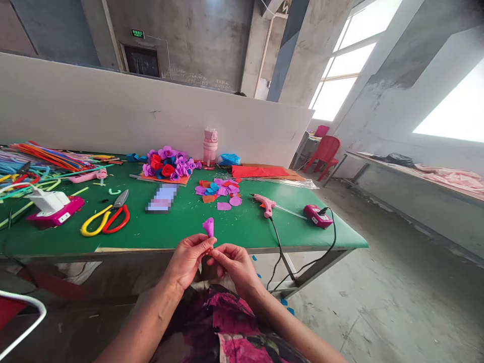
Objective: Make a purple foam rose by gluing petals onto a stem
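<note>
Between thumb and fingers, my left hand (191, 257) pinches a small purple paper flower (208, 227), its rolled petals pointing up. My right hand (232, 264) is closed just below it, fingertips pressed together at the base of the flower; what they grip there is too small to make out. Both hands are in front of the table's near edge. Beyond them lies a scatter of cut paper petals (223, 189) in purple, blue, red and orange. A pink glue gun (265, 204) rests to the right of the petals, a clear glue stick at its back.
Scissors (108, 217) with yellow and red handles lie at left on the green table (189, 234). Finished paper flowers (170, 164) and a pink bottle (210, 148) stand at the back. Colourful pipe cleaners (53, 156) crowd the far left. A power socket (318, 217) trails a cord over the right edge.
</note>
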`<move>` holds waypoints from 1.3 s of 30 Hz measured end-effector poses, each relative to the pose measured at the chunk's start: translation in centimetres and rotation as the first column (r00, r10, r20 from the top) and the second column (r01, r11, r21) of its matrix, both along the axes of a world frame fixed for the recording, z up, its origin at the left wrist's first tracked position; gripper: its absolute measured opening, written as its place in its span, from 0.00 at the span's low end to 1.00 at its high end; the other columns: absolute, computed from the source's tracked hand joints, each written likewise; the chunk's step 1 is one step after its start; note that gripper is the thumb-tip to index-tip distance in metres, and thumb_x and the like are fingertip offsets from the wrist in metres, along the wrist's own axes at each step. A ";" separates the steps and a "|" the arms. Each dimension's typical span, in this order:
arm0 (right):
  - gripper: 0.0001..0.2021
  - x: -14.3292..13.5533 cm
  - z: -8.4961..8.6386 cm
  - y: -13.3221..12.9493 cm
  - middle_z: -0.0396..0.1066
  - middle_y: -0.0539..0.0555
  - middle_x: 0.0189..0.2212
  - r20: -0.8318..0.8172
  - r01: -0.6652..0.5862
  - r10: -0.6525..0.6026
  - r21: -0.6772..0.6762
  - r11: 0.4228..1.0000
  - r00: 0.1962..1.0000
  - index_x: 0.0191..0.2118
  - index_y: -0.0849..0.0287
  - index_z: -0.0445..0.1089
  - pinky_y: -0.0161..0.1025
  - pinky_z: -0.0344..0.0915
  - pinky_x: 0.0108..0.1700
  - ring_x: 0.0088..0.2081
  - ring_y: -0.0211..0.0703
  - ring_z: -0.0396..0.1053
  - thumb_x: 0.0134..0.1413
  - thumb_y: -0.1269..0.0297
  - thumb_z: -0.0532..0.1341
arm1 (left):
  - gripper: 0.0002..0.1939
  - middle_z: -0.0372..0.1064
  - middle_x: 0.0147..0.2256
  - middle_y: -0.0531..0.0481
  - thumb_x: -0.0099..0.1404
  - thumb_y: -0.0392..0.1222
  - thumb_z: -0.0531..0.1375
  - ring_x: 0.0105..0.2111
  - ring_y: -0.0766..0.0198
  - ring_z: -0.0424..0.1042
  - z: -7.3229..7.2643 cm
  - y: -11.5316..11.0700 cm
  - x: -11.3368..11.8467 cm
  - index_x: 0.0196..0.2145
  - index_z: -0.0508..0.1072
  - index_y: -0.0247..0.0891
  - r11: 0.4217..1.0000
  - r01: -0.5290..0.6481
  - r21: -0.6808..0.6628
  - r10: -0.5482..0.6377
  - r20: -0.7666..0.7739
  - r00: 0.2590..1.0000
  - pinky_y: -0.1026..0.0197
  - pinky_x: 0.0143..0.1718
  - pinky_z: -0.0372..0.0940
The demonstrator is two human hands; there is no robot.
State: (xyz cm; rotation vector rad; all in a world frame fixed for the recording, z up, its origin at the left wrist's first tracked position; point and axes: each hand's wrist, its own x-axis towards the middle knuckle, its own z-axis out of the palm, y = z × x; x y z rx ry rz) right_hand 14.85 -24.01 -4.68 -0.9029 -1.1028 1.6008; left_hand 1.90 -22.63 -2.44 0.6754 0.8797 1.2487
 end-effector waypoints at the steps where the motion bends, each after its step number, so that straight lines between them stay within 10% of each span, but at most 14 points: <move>1: 0.16 0.0 0.1 0.0 0.73 0.51 0.22 -0.012 -0.008 0.008 -0.004 1.000 1.000 0.28 0.63 0.73 0.28 0.53 0.19 0.16 0.28 0.59 0.45 0.53 0.67 | 0.12 0.68 0.18 0.54 0.39 0.40 0.73 0.20 0.73 0.63 -0.1 0.0 0.1 0.19 0.76 0.33 1.000 -0.003 0.004 0.003 0.003 1.000 0.69 0.23 0.59; 16: 0.16 0.3 0.1 0.3 0.71 0.50 0.21 -0.034 0.040 -0.039 0.016 0.999 0.999 0.28 0.63 0.73 0.28 0.53 0.20 0.17 0.27 0.57 0.45 0.52 0.66 | 0.19 0.73 0.27 0.50 0.45 0.43 0.72 0.24 0.73 0.64 -0.8 -0.1 -0.4 0.35 0.79 0.34 0.994 0.102 0.039 -0.099 -0.088 0.991 0.68 0.28 0.59; 24: 0.15 0.2 -0.6 0.3 0.73 0.50 0.22 0.037 0.039 -0.044 0.125 0.991 0.998 0.30 0.61 0.73 0.29 0.54 0.19 0.16 0.29 0.58 0.48 0.52 0.65 | 0.12 0.71 0.23 0.52 0.46 0.44 0.71 0.22 0.72 0.63 -0.2 -0.3 -0.1 0.28 0.79 0.34 0.991 0.100 0.090 -0.087 -0.137 0.987 0.66 0.26 0.58; 39: 0.13 0.9 -1.4 0.2 0.67 0.47 0.17 0.177 0.074 -0.129 0.288 0.955 0.976 0.30 0.60 0.74 0.30 0.56 0.23 0.19 0.32 0.61 0.53 0.54 0.62 | 0.07 0.71 0.29 0.50 0.55 0.45 0.65 0.30 0.64 0.68 -1.0 -0.4 -0.8 0.30 0.79 0.39 0.867 0.169 0.469 0.096 -0.488 0.868 0.63 0.34 0.64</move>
